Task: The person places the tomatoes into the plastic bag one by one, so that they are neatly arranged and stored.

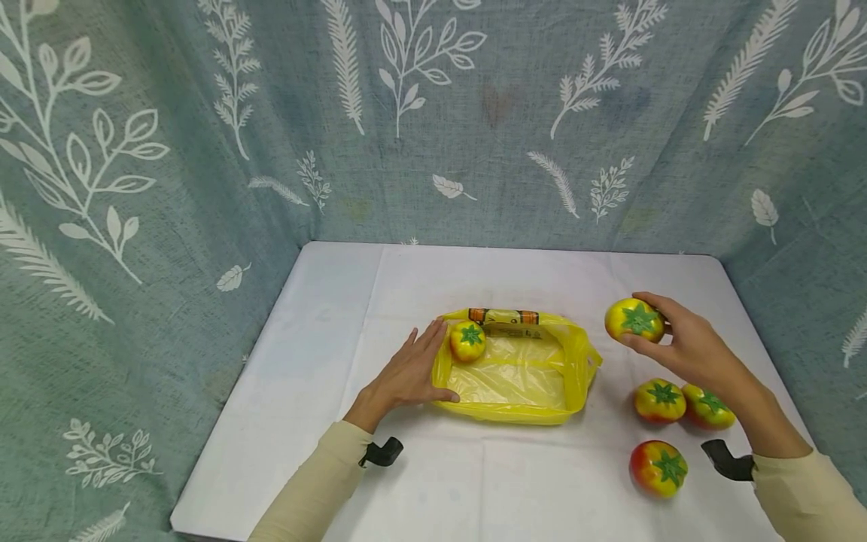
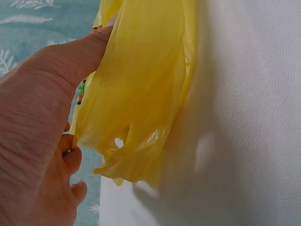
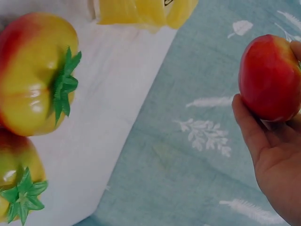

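A yellow plastic bag [image 1: 515, 412] lies spread on the white table with its mouth facing up. One yellow-red toy tomato [image 1: 467, 341] with a green star-shaped top sits inside, at the bag's left end. My left hand [image 1: 409, 373] rests at that end, its fingers extended along the rim. In the left wrist view, the thumb [image 2: 89, 49] reaches behind the bag's plastic [image 2: 146, 70]. Off to the bag's right, my right hand [image 1: 687, 342] holds another toy tomato [image 1: 634, 320] above the table; its red underside [image 3: 270, 77] shows in the right wrist view.
Below my right hand, two toy tomatoes [image 1: 659, 400] lie side by side, and a redder toy tomato [image 1: 658, 468] lies nearer the front. Blue-green leaf-patterned cloth [image 1: 501, 150] hangs behind the white table [image 1: 325, 301] and along both sides.
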`<state>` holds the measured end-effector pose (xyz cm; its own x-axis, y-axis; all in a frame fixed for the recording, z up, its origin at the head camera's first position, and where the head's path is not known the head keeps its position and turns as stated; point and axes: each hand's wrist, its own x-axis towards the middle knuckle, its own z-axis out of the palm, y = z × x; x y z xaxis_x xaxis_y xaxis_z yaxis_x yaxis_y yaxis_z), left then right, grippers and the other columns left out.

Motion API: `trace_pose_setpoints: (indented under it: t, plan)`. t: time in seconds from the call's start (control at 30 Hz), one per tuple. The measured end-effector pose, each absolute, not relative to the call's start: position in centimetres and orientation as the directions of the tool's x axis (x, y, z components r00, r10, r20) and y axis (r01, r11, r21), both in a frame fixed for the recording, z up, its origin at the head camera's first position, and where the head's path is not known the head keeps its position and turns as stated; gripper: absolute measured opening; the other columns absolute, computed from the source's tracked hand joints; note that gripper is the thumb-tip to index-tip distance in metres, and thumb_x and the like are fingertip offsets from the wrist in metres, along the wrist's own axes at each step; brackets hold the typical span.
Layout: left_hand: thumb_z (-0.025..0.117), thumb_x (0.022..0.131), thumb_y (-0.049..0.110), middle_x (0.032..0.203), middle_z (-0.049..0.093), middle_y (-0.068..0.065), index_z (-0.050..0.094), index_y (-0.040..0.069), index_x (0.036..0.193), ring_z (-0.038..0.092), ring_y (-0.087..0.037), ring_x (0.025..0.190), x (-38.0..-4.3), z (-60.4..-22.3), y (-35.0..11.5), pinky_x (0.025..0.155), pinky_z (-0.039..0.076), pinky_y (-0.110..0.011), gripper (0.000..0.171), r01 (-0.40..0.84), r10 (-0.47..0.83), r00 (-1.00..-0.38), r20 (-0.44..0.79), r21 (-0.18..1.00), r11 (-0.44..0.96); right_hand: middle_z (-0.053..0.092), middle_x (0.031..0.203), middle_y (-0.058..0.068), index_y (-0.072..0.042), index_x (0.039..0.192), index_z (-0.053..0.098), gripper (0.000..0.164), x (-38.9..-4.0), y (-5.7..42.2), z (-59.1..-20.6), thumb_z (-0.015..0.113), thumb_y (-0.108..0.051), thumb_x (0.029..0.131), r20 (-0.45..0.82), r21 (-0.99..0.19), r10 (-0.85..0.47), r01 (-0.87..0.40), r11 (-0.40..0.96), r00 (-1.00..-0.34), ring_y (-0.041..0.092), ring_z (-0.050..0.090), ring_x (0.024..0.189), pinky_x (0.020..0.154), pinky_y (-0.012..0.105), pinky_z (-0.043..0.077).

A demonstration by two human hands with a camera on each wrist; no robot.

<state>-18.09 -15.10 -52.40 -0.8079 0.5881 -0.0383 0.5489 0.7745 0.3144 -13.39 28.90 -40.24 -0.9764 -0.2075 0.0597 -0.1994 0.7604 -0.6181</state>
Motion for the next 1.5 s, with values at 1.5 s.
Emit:
trace_pose_setpoints:
  t: [1.5]
  plan:
    - [0.08, 0.074, 0.066, 0.17, 0.002, -0.009, 0.011, 0.002, 0.162, 0.004, -0.02, 0.155, -17.9, -52.2, -14.9, 0.125, 0.007, -0.045, 0.129, 0.532, 0.575, -0.817, -0.045, 0.327, 0.781, 0.06, 0.128, 0.017, 0.0, 0.146, 0.044, 0.072, -18.9, 21.9, -40.7, 0.075, -0.036, 0.093, 0.002, -0.66, -0.403, -0.303, 0.687, -0.915, 0.024, 0.06, 0.096, 0.079, 0.033, 0.057]
